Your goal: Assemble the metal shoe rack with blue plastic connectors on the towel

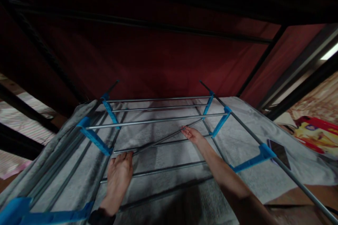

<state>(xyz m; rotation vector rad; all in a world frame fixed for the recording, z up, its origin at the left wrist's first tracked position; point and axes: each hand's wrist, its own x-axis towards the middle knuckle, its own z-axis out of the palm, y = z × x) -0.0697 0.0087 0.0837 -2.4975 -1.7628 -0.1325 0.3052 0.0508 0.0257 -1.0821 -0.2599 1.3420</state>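
Above the grey blanket [243, 112], one rod lying aslant

Within a rack [158, 121] of thin metal rods and blue brackets [96, 140], I am working with hands set well apart from each other. My right hand [192, 134] is pinching the slanting rod [169, 136] between thumb and fingertips. My left hand [120, 168] is curling over the same rod's nearer, left end; the undersides of its fingers are hiding from me, so I cannot tell whether they are clamping on it. From there the rod is running up toward the right-side brackets, over a level rod [175, 142]; whether its far end is touching a bracket, I cannot make out.

A dark band [101, 218] is circling my left wrist. A phone [280, 153] is lying at the right, just beside the rack's side rail. Red cloth [158, 63] is hanging behind, a dark bar [211, 32] is crossing it, and a red-and-yellow package [317, 135] is showing at the far right.
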